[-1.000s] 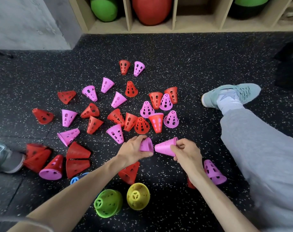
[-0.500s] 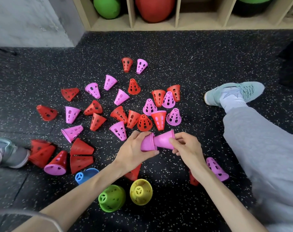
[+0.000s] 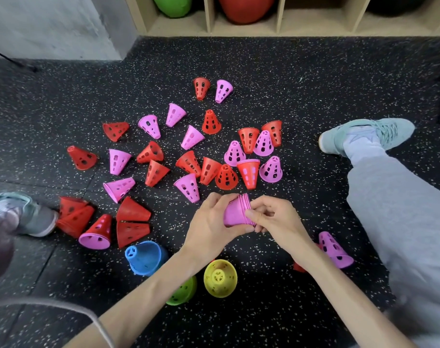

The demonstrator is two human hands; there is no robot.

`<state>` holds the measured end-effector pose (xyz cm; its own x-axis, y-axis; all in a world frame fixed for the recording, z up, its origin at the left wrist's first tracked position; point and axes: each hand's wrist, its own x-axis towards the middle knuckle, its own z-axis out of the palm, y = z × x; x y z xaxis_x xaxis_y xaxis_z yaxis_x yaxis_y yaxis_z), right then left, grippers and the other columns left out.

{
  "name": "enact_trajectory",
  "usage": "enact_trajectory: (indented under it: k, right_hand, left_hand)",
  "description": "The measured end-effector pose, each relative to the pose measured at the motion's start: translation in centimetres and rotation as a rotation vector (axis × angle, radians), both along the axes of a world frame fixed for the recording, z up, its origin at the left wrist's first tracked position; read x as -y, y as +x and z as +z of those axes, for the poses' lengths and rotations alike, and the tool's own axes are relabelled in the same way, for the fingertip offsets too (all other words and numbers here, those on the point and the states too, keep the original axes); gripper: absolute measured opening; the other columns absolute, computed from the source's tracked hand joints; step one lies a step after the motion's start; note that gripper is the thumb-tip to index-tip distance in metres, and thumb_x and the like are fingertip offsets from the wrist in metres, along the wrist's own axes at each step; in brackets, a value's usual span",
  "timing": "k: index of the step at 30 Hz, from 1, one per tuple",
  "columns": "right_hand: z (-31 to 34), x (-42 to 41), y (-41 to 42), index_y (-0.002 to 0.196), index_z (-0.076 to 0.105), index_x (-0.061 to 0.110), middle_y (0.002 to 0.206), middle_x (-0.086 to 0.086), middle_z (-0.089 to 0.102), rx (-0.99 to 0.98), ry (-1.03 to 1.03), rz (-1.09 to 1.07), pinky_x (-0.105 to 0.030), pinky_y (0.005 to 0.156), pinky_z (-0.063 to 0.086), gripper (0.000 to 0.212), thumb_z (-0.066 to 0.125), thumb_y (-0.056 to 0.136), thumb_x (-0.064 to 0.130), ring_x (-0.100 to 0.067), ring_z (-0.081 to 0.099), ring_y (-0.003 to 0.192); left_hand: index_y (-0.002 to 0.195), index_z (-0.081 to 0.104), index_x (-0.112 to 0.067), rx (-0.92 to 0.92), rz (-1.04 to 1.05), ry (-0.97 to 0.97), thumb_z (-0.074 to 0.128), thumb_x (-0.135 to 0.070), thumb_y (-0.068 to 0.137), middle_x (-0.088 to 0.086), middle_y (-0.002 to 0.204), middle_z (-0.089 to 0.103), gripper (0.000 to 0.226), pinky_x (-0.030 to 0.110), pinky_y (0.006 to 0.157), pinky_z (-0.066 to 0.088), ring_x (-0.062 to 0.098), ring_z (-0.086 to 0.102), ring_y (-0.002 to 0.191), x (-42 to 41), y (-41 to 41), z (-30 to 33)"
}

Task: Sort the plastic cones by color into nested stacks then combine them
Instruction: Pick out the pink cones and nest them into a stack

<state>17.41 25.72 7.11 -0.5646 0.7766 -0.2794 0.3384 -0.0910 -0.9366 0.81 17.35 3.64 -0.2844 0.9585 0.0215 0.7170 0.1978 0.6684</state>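
You are sitting on a black speckled rubber floor [image 3: 289,84], legs spread, with a wooden shelf [image 3: 280,21] of balls at the far edge. Nearest to you, a yellow cone [image 3: 220,278], a green cone [image 3: 182,292] half hidden under your left forearm and a blue cone [image 3: 144,257] are lying just short of your hands. Your left hand [image 3: 208,227] is wrapping its fingers [image 3: 213,199] round the narrow end of the pink stack [image 3: 235,213]; your right hand [image 3: 276,219] is pinching the ringed rims at the wide end. The stack is lying on its side in the air, long axis running left to right and tilting a little away from you, mouth facing your right hand. That is what the coming move is turning on, I judge: any new pink cone is going in from the right, tip first along that axis, so your right hand is the one to free. A loose pink cone [image 3: 334,249] is lying just beside your right forearm, nearer than any other. Beyond your hands, red and pink cones are lying scattered and mixed, among them a pink cone [image 3: 187,188] just past your left fingers, and a red cone [image 3: 201,87] and a pink one at the far end. Red is barely gathered: a few nested red cones [image 3: 74,217] are resting by your left shoe [image 3: 33,217]
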Motion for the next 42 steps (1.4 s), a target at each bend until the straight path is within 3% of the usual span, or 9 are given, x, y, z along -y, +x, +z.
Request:
enact_trajectory:
  k: [8, 15, 20, 24, 29, 32, 37, 40, 42]
  right_hand:
    - [0.3, -0.1, -0.2, 0.092, 0.074, 0.019, 0.077, -0.008, 0.073, 0.025, -0.051, 0.012, -0.019, 0.06, 0.051, 0.005, 0.074, 0.092, 0.015, -0.011, 0.064, 0.061]
    - [-0.4, -0.1, 0.0, 0.093, 0.073, 0.02, 0.077, -0.001, 0.074, 0.095, 0.02, -0.097, -0.018, 0.061, 0.051, 0.003, 0.072, 0.092, 0.02, -0.006, 0.066, 0.058]
    - [-0.6, -0.3, 0.4, 0.087, 0.07, 0.028, 0.074, 0.001, 0.073, 0.105, 0.076, -0.199, -0.036, 0.075, 0.059, 0.005, 0.073, 0.09, 0.025, -0.008, 0.068, 0.061]
    - [-0.5, -0.5, 0.5, 0.085, 0.071, 0.028, 0.074, -0.002, 0.073, 0.102, 0.081, -0.219, -0.046, 0.081, 0.059, 0.006, 0.072, 0.09, 0.024, -0.016, 0.071, 0.068]
    - [-0.7, -0.4, 0.5, 0.086, 0.072, 0.03, 0.073, 0.006, 0.072, 0.117, 0.1, -0.188, -0.048, 0.083, 0.059, 0.007, 0.072, 0.089, 0.024, -0.007, 0.067, 0.065]
    - [-0.8, -0.6, 0.5, 0.086, 0.073, 0.032, 0.072, 0.009, 0.07, 0.115, 0.111, -0.176, -0.046, 0.083, 0.059, 0.008, 0.072, 0.089, 0.024, -0.005, 0.066, 0.067]
    - [-1.1, -1.0, 0.7, 0.086, 0.073, 0.033, 0.068, 0.019, 0.067, 0.132, 0.139, -0.166, -0.039, 0.082, 0.058, 0.01, 0.072, 0.09, 0.024, 0.0, 0.062, 0.068]
    - [-1.2, -1.3, 0.8, 0.089, 0.075, 0.032, 0.073, 0.015, 0.068, 0.139, 0.152, -0.182, -0.036, 0.08, 0.057, 0.008, 0.072, 0.09, 0.024, -0.002, 0.062, 0.07]
    - [-1.2, -1.6, 0.9, 0.093, 0.076, 0.03, 0.078, 0.012, 0.07, 0.132, 0.167, -0.204, -0.032, 0.078, 0.054, 0.007, 0.072, 0.091, 0.024, -0.002, 0.061, 0.071]
  left_hand:
    - [0.145, 0.054, -0.027, 0.003, -0.032, 0.004, 0.082, -0.057, 0.075, -0.009, 0.118, 0.053, 0.08, 0.033, 0.099, 0.048, 0.012, 0.056, 0.109, 0.0, -0.4, -0.3]
    - [0.138, 0.061, -0.024, 0.042, -0.102, -0.002, 0.076, -0.048, 0.086, -0.006, 0.124, 0.06, 0.059, 0.037, 0.102, 0.048, 0.014, 0.058, 0.116, -0.6, -1.7, -0.3]
    - [0.134, 0.063, -0.027, 0.027, 0.023, -0.042, 0.07, -0.042, 0.095, -0.007, 0.13, 0.059, 0.043, 0.026, 0.096, 0.045, 0.011, 0.058, 0.114, -1.5, -5.2, -0.4]
    - [0.126, 0.067, -0.029, -0.072, 0.16, -0.034, 0.069, -0.033, 0.096, -0.001, 0.124, 0.059, 0.031, 0.037, 0.097, 0.048, 0.016, 0.057, 0.109, -2.7, -9.5, -1.5]
    - [0.138, 0.059, -0.024, -0.137, 0.216, -0.211, 0.073, -0.03, 0.094, 0.009, 0.133, 0.061, 0.046, 0.041, 0.101, 0.05, 0.025, 0.06, 0.113, -4.3, -12.7, -2.4]
    - [0.137, 0.058, -0.022, -0.132, 0.247, -0.266, 0.073, -0.028, 0.095, 0.006, 0.123, 0.07, 0.045, 0.045, 0.097, 0.054, 0.027, 0.066, 0.111, -4.6, -12.8, -2.8]
    - [0.111, 0.073, -0.03, -0.225, 0.202, -0.19, 0.074, -0.027, 0.094, -0.008, 0.09, 0.074, 0.017, 0.046, 0.09, 0.054, 0.021, 0.069, 0.091, -4.2, -11.7, -2.8]
    - [0.105, 0.078, -0.03, -0.215, 0.104, -0.074, 0.075, -0.028, 0.093, -0.012, 0.086, 0.067, 0.012, 0.039, 0.08, 0.054, 0.015, 0.062, 0.082, -3.6, -10.5, -1.9]
    - [0.103, 0.078, -0.031, -0.16, 0.047, -0.016, 0.075, -0.025, 0.092, -0.011, 0.087, 0.067, 0.012, 0.026, 0.078, 0.048, 0.009, 0.057, 0.081, -3.0, -9.4, -1.2]
